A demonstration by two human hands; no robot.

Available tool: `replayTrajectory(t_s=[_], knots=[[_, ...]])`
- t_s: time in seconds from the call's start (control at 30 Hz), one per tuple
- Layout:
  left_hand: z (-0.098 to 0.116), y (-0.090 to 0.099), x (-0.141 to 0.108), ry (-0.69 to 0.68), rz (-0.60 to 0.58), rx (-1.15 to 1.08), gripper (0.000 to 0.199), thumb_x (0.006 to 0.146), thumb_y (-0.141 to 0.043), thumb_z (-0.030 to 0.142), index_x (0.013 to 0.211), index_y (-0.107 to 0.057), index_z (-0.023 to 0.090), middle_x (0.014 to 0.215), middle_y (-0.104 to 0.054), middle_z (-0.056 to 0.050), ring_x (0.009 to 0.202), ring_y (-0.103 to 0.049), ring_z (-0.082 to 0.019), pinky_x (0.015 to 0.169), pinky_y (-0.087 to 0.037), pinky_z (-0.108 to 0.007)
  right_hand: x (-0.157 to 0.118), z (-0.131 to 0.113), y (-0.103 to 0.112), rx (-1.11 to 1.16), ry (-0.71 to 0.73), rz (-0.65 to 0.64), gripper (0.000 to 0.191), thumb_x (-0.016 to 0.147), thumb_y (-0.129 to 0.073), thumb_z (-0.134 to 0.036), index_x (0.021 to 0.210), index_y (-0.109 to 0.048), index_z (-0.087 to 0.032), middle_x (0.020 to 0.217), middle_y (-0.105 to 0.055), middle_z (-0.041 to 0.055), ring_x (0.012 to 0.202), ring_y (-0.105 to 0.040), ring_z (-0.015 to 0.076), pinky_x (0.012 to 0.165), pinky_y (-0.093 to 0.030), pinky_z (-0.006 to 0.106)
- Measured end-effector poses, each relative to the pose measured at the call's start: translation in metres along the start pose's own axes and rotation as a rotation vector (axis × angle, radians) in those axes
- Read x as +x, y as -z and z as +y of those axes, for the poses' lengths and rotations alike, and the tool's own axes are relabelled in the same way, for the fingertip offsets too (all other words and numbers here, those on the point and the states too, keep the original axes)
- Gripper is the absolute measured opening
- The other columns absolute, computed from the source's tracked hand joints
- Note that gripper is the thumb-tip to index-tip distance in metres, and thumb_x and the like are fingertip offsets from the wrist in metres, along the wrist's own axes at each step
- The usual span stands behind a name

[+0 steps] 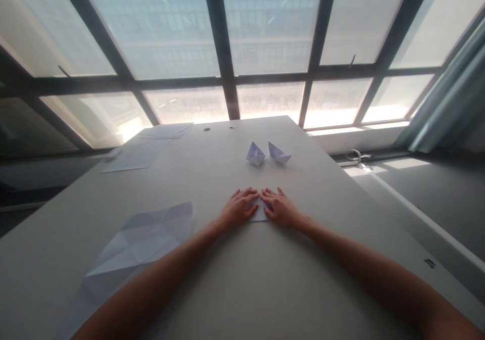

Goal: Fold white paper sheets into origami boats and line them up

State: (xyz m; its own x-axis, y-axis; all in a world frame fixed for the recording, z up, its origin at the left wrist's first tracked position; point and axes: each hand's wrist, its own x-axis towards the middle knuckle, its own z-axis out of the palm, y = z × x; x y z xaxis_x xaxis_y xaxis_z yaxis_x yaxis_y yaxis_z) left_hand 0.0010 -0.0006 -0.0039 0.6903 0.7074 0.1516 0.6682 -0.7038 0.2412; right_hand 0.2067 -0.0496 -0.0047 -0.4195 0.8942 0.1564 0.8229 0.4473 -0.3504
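A small folded sheet of white paper (259,214) lies flat on the white table, partly covered by both hands. My left hand (239,207) rests on its left side, fingers stretched out and pointing forward. On the right side my right hand (281,208) presses down the same way, its fingers spread. The two hands' fingertips nearly meet at the top of the paper, and the thumbs lie on it. Just beyond them stand two folded paper boats, one on the left (255,154) and one on the right (279,153).
A large creased sheet of paper (144,244) lies left of my left forearm, partly hidden by it. Flat paper sheets (132,157) are at the table's far left. Windows (271,27) stand behind the table (227,284). A dark mark (429,263) is near the right edge.
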Motion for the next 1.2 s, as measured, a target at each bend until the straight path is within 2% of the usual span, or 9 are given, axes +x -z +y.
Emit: replayTrajectory(t_s=[0.1, 0.23, 0.37, 0.47, 0.57, 0.73, 0.93, 1.07, 1.2], knots=[[-0.001, -0.002, -0.001, -0.019, -0.013, 0.017, 0.050, 0.096, -0.043, 0.037, 0.146, -0.041, 0.028, 0.151, -0.041, -0.003, 0.143, -0.030, -0.021, 0.120, -0.016, -0.044, 0.000, -0.002, -0.002, -0.005, -0.003, 0.030, 0.056, 0.091, -0.041, -0.024, 0.146, -0.041, -0.011, 0.150, -0.041, 0.0132, 0.142, -0.032, 0.0206, 0.119, -0.009, 0.044], [-0.002, -0.007, 0.000, -0.044, -0.087, 0.069, 0.058, 0.100, -0.032, 0.044, 0.154, -0.022, 0.025, 0.159, -0.026, -0.002, 0.148, -0.015, -0.021, 0.120, -0.011, -0.046, 0.000, -0.002, -0.008, -0.045, -0.034, 0.019, 0.060, 0.096, -0.036, -0.033, 0.151, -0.030, -0.009, 0.155, -0.032, 0.0135, 0.145, -0.023, 0.0219, 0.119, -0.010, 0.044], [-0.002, -0.009, 0.001, -0.047, -0.119, 0.100, 0.062, 0.101, -0.026, 0.050, 0.156, -0.015, 0.024, 0.160, -0.019, -0.002, 0.149, -0.010, -0.021, 0.120, -0.008, -0.046, 0.000, 0.000, -0.011, -0.093, -0.058, -0.006, 0.065, 0.098, -0.032, -0.043, 0.153, -0.024, -0.009, 0.157, -0.026, 0.0134, 0.147, -0.018, 0.0228, 0.119, -0.009, 0.046], [-0.002, -0.008, 0.001, -0.052, -0.128, 0.113, 0.063, 0.101, -0.024, 0.052, 0.156, -0.013, 0.023, 0.161, -0.017, -0.002, 0.149, -0.009, -0.021, 0.120, -0.007, -0.045, 0.000, 0.000, -0.011, -0.107, -0.049, -0.010, 0.067, 0.099, -0.029, -0.047, 0.153, -0.024, -0.008, 0.157, -0.026, 0.0131, 0.147, -0.017, 0.0229, 0.119, -0.009, 0.046], [-0.001, -0.007, 0.001, -0.049, -0.135, 0.130, 0.064, 0.101, -0.023, 0.051, 0.156, -0.014, 0.021, 0.161, -0.015, -0.004, 0.149, -0.008, -0.021, 0.120, -0.006, -0.045, -0.001, -0.004, -0.010, -0.140, -0.069, 0.000, 0.065, 0.098, -0.030, -0.042, 0.152, -0.026, -0.006, 0.157, -0.027, 0.0149, 0.146, -0.020, 0.0235, 0.119, -0.011, 0.044], [0.000, -0.006, 0.001, -0.040, -0.139, 0.144, 0.062, 0.101, -0.022, 0.050, 0.155, -0.019, 0.019, 0.161, -0.015, -0.006, 0.149, -0.009, -0.021, 0.120, -0.007, -0.045, -0.004, -0.011, -0.009, -0.212, -0.211, 0.048, 0.064, 0.096, -0.033, -0.037, 0.147, -0.034, 0.002, 0.153, -0.030, 0.0233, 0.145, -0.024, 0.0286, 0.118, -0.011, 0.043], [-0.001, -0.004, 0.000, -0.036, -0.127, 0.104, 0.061, 0.101, -0.026, 0.050, 0.154, -0.022, 0.021, 0.161, -0.017, -0.006, 0.149, -0.011, -0.022, 0.119, -0.008, -0.046, -0.005, -0.012, -0.011, -0.219, -0.335, 0.071, 0.073, 0.094, -0.036, -0.041, 0.144, -0.030, 0.012, 0.151, -0.028, 0.0314, 0.144, -0.022, 0.0341, 0.117, -0.012, 0.046], [0.001, -0.002, 0.000, -0.069, -0.135, 0.083, 0.054, 0.102, -0.026, 0.048, 0.153, -0.026, 0.032, 0.160, -0.022, 0.001, 0.149, -0.009, -0.022, 0.119, -0.007, -0.048, -0.005, -0.008, -0.013, -0.195, -0.312, 0.070, 0.071, 0.095, -0.033, -0.040, 0.144, -0.030, 0.011, 0.153, -0.025, 0.0300, 0.145, -0.019, 0.0341, 0.118, -0.012, 0.047], [0.003, -0.001, 0.000, -0.091, -0.130, 0.067, 0.055, 0.102, -0.025, 0.049, 0.154, -0.020, 0.034, 0.159, -0.024, 0.002, 0.149, -0.011, -0.023, 0.119, -0.006, -0.050, -0.003, -0.003, -0.012, -0.142, -0.131, 0.030, 0.064, 0.096, -0.032, -0.036, 0.149, -0.030, 0.001, 0.156, -0.026, 0.0200, 0.147, -0.018, 0.0275, 0.119, -0.010, 0.045]])
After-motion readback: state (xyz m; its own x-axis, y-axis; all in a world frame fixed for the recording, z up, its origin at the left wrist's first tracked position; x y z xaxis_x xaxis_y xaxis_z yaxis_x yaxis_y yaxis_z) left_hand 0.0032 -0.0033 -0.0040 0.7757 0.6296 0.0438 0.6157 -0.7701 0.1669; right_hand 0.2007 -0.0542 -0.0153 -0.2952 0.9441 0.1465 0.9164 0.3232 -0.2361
